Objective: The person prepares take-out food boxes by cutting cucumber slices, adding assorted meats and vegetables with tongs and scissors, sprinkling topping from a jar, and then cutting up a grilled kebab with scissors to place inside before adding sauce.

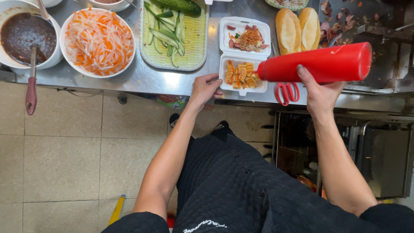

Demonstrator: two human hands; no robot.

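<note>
My right hand (318, 89) grips a red squeeze bottle (317, 64) held on its side, its nozzle pointing left over the near half of an open white foam box (244, 54). That half holds cut orange-yellow pieces; the far half holds sliced meat and shredded topping. My left hand (205, 88) rests on the steel counter edge (142, 80), fingertips touching the box's near left corner.
On the counter are a bowl of shredded carrot and radish (98, 42), a bowl of dark sauce (26, 34) with a ladle, a green tray of cucumber strips (174, 36), two bread rolls (297, 30), and red-handled scissors (286, 92). A griddle (366, 26) sits far right.
</note>
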